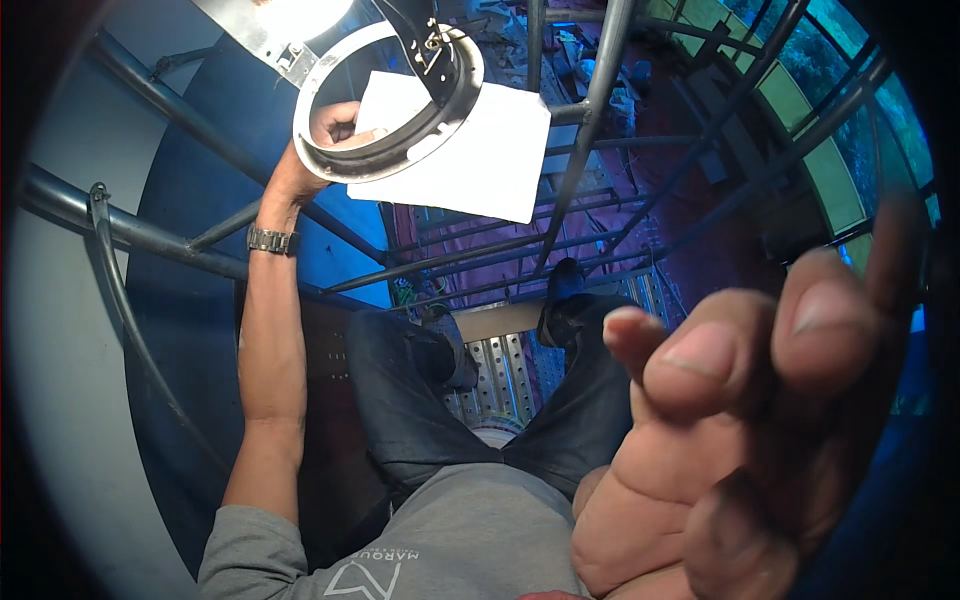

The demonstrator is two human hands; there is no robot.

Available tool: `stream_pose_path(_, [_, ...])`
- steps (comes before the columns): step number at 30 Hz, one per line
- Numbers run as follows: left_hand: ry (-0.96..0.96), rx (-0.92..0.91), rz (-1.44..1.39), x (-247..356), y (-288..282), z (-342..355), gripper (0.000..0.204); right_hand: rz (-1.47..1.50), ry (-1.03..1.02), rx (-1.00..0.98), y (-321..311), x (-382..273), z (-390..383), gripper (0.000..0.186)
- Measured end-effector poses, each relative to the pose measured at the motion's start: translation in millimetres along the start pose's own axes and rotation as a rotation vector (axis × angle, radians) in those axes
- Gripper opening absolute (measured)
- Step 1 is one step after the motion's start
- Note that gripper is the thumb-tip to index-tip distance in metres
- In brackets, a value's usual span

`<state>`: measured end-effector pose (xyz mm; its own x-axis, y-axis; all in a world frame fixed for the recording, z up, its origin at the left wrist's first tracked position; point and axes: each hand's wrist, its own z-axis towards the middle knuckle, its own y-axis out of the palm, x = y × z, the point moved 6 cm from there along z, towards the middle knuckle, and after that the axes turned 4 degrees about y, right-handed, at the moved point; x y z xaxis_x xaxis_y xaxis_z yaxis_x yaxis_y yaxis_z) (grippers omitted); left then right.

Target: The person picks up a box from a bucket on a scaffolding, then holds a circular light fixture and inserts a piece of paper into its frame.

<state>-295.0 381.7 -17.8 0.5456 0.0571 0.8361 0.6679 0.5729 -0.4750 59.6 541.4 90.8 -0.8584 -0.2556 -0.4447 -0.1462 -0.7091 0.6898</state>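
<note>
My left hand point(335, 122), with a metal watch point(272, 240) on its wrist, reaches up at the upper left. It is closed on a white sheet point(480, 150), its thumb lying across the sheet's left part. A round metal ring, like a lamp housing point(474, 75), hangs in front of the hand and hides part of the sheet. Whether the hand also touches the ring, I cannot tell. Very near the camera at the lower right is my right hand point(740, 430), palm toward me. Its fingers are loosely bent and apart, one pointing up and blurred, and nothing shows in them.
A bright lamp point(290, 15) shines beside the ring. Metal scaffold tubes point(590, 110) cross around me, with one thick tube point(140, 222) at the left. My legs rest over a perforated metal platform point(500, 375). Far below, a cluttered floor point(580, 70) shows through the frame.
</note>
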Motion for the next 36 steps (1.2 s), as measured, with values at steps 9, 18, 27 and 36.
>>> stream_pose_path(9, [0.014, -0.005, 0.02, -1.4, -1.9, 0.6, 0.029, -0.056, -0.039, 0.006, 26.8, -29.9, -34.0, 0.082])
stream_pose_path(18, [0.089, -0.033, 0.004, -7.9, 7.3, 8.0, 0.028, 0.007, 0.04, -0.03, 9.7, -23.0, -31.5, 0.085])
stream_pose_path(27, [0.033, -0.005, 0.089, -5.2, 2.0, 1.7, 0.028, -0.546, -0.072, 0.226, -8.9, -41.0, -103.9, 0.072])
stream_pose_path(36, [-0.105, 0.098, 0.091, -20.9, -15.6, -5.9, 0.031, -1.165, 0.89, -0.141, -289.4, 190.1, -241.1, 0.049])
